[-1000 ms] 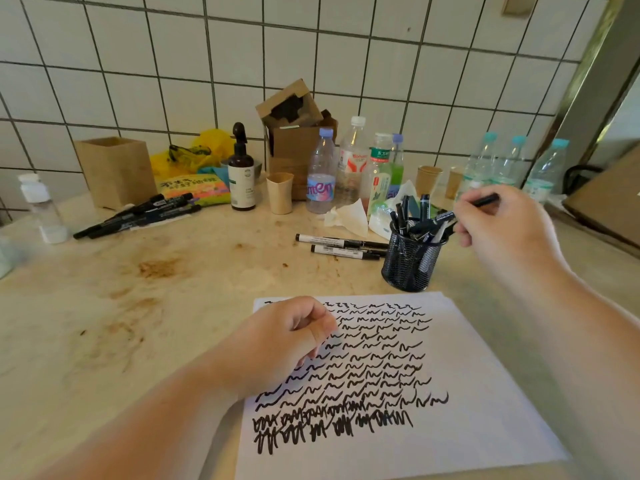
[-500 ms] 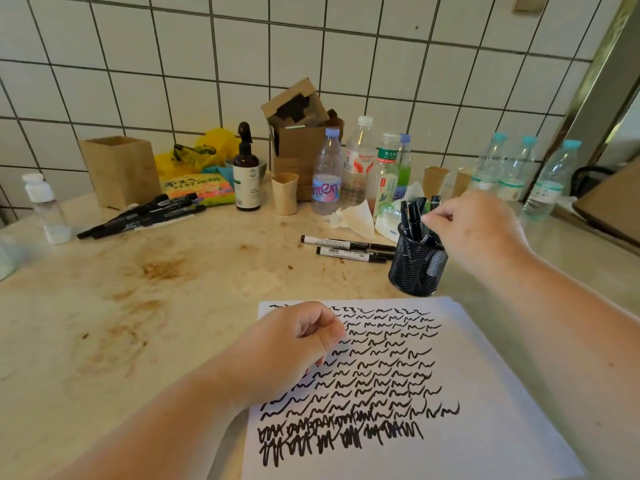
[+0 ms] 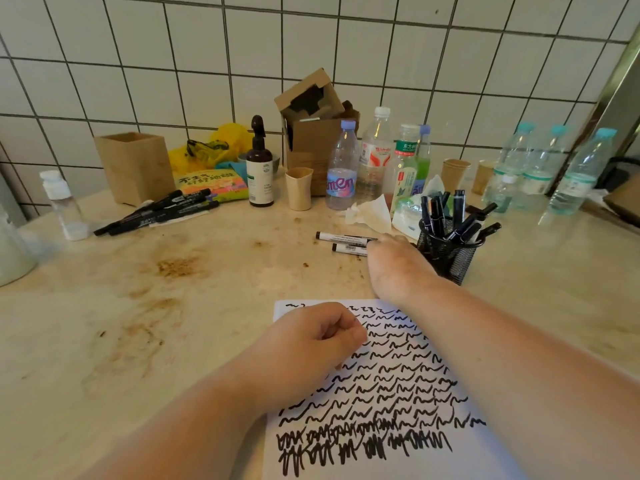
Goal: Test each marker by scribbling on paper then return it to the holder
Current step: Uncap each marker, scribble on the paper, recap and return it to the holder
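Right grip (image 3: 389,258): blurred over the markers' capped ends; whether it has hold, cannot tell.
Markers (image 3: 346,241): two on the bench; light, stiff, slick; pinch mid-barrel.
Left grip (image 3: 311,336): curled, empty, pinning the paper (image 3: 398,382).
Holder (image 3: 448,252): just right of the right grip.

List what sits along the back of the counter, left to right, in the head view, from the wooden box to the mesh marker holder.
Wooden box → yellow bag → dark spray bottle → beige cup → blue-label water bottle → crumpled tissue → mesh marker holder.
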